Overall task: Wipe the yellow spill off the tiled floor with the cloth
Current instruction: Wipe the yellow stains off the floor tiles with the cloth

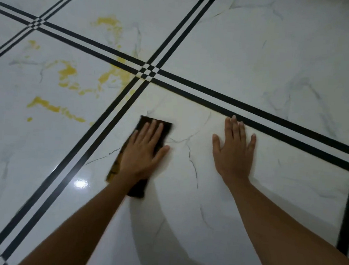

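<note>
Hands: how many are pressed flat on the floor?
2. The left hand lies flat on the dark cloth on the floor, beside the double black lines. The right hand rests bare on the same tile, fingertips near another black line.

- The left hand (142, 150) is lying palm down, fingers stretched forward and held close together, thumb sticking out to the right.
- The left forearm is reaching in from the lower left edge, bare and nearly straight.
- The right hand (233, 150) is lying flat, palm down, fingers extended and slightly spread, thumb angling out to the left.
- The right forearm is coming in from the lower right corner, bare, and the two hands are sitting apart, side by side.
</note>
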